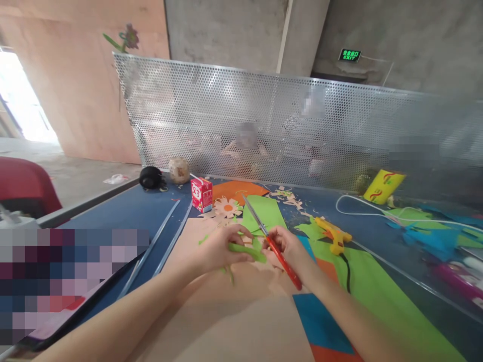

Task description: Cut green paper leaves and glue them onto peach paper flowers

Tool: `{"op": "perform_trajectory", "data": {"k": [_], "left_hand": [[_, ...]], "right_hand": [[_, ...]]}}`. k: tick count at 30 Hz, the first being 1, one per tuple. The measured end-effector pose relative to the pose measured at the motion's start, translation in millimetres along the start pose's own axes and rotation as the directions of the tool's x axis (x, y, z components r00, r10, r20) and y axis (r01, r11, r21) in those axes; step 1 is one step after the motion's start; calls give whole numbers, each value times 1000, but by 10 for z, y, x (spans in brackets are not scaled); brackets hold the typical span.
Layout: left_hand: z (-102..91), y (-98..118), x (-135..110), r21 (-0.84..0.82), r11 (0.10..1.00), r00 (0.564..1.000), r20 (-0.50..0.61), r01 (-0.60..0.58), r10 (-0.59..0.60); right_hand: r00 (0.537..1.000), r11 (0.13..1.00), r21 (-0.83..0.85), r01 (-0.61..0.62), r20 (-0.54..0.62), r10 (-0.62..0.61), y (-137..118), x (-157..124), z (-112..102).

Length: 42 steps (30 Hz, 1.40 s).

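My left hand (pixel 222 245) pinches a small green cut piece (pixel 247 250) of craft sheet between thumb and fingers; I cannot tell if it is paper or felt. Closed around the red-handled scissors (pixel 281 261) is my right hand (pixel 289 246), its fingertips near the right end of that green piece. The blades point away from me and slightly left, above a flat green sheet (pixel 264 211). Beneath both hands lies a large pale peach sheet (pixel 234 317). A pale flower cut-out with an orange centre (pixel 227 207) rests beyond my left hand.
A red drink box (pixel 202 195) stands left of the flower. On the right are a yellow glue gun (pixel 335 235) with a black cord, a green sheet (pixel 385 296), blue pieces (pixel 430 234) and a yellow roll (pixel 384 186). A perforated metal screen (pixel 226 105) borders the far side; people show behind it.
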<state>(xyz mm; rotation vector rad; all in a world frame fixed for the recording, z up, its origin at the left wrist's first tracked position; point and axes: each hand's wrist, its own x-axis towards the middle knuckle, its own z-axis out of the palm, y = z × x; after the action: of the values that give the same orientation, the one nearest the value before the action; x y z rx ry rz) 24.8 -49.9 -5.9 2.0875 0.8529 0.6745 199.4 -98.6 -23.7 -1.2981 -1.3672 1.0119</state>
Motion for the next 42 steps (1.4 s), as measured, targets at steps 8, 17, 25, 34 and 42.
{"op": "perform_trajectory", "data": {"k": [8, 17, 25, 34, 42], "left_hand": [[-52, -24, -2, -102, 995, 999, -45, 3, -8], [-158, -145, 122, -576, 809, 898, -409, -117, -162], [-125, -115, 81, -560, 821, 950, -301, -108, -81], [-77, 62, 11, -254, 966, 995, -79, 38, -60], [-63, 33, 15, -318, 948, 992, -120, -12, -27]], "right_hand": [[999, 1000, 11, 0, 47, 0, -41, -28, 10], [998, 994, 106, 2, -57, 5, -226, -51, -53], [999, 989, 146, 5, -49, 2, -233, -58, -38], [1000, 990, 139, -9, 26, 6, -199, -73, 0], [983, 991, 124, -45, 184, 22, -196, -134, 66]]}}
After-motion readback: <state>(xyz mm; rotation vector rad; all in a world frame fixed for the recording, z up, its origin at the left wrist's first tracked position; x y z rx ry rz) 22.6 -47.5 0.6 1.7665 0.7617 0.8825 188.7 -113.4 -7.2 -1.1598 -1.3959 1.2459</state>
